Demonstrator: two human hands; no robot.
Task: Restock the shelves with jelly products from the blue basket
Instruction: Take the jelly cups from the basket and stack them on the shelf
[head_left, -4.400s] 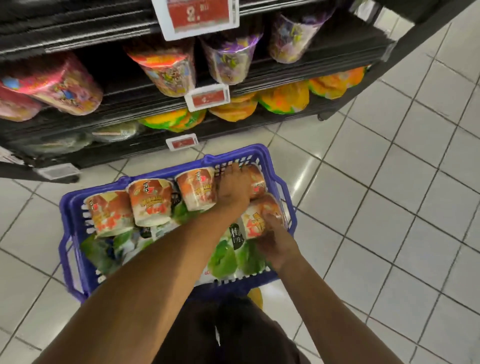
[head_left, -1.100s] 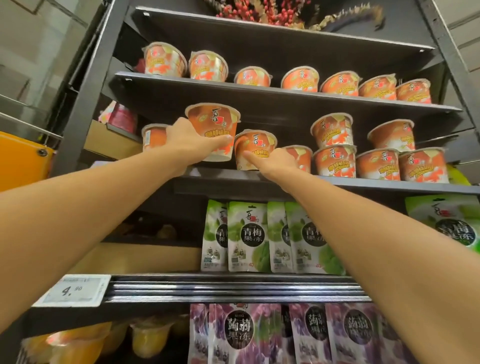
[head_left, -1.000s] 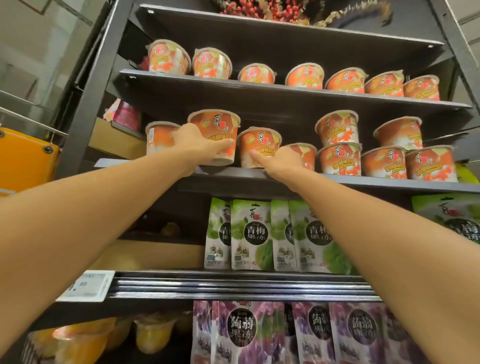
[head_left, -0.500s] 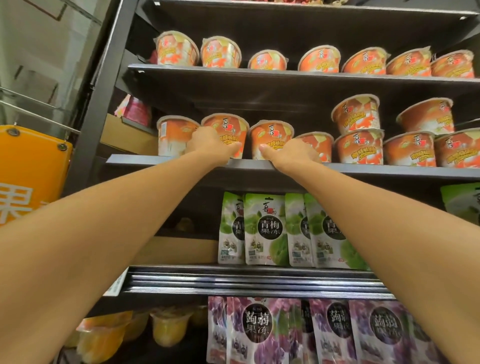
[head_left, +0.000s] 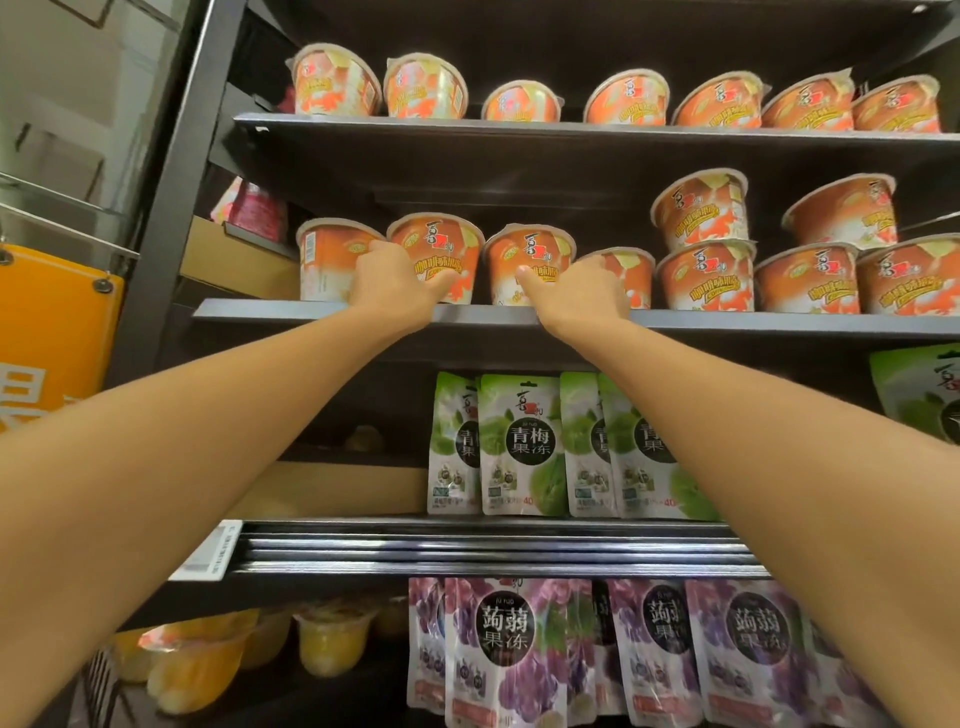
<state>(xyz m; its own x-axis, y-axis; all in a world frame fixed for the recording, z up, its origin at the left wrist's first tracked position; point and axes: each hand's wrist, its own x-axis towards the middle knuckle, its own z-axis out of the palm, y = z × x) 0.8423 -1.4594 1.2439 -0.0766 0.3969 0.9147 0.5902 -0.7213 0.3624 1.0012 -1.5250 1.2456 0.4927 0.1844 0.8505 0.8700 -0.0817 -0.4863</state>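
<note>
Left hand (head_left: 395, 283) is curled round left cup (head_left: 441, 249); right hand (head_left: 576, 291) round right cup (head_left: 535, 254); both are best slid upright toward twelve o'clock on the shelf (head_left: 753, 321).

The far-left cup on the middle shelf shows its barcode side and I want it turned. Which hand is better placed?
Left. The left hand holds the second cup, right beside the far-left cup. The right hand holds the third cup, farther off, and would likely have to reach past the left hand.
</note>
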